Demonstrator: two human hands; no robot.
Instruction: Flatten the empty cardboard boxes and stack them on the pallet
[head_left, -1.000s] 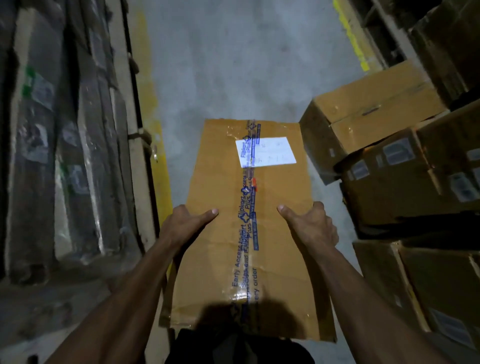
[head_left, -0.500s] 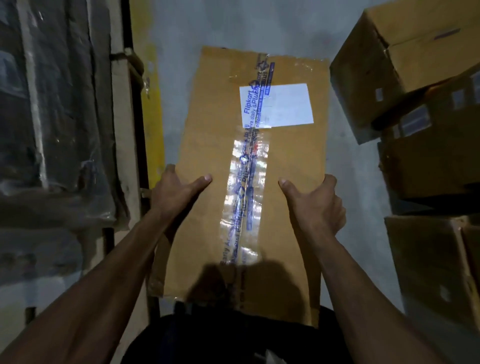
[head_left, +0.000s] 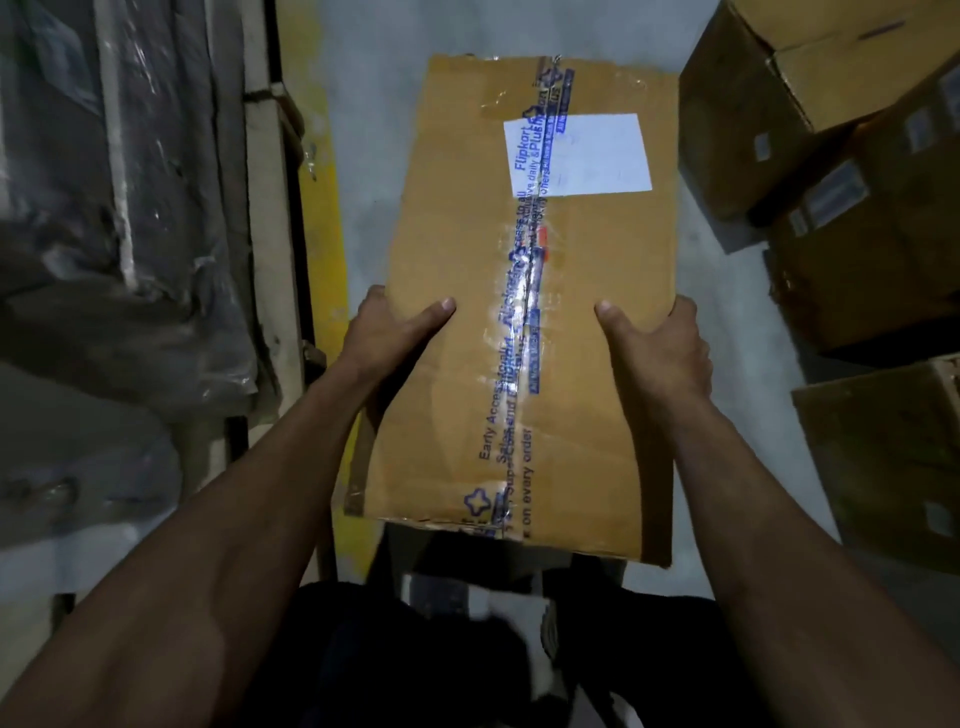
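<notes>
- Flattened cardboard box (head_left: 524, 291) held level in the centre of the frame, above the grey floor (head_left: 374, 104), taped face and white label (head_left: 579, 154) up.
- Left hand (head_left: 387, 338) gripping the left long edge: thumb on top, fingers curled under and out of sight.
- Right hand (head_left: 660, 345) gripping the right long edge the same way, thumb lying on the top face.
- Probably mid-carry toward the pallet, which cannot be picked out for certain here.
- Best done by keeping both grips level so the sheet does not sag or spring open, then lowering flat and squaring the edges with whatever lies beneath.
- Glossy tape (head_left: 519, 322) likely slippery; safer to keep thumbs on bare cardboard.
- Stacked brown boxes (head_left: 831, 171) crowding the right of the frame, near the sheet's far right corner; likely snag there.
- Plastic-wrapped dark bundles (head_left: 119, 208) and a pale upright post (head_left: 270, 218) at left, yellow floor line (head_left: 332, 218) beside them; narrow passage between.
</notes>
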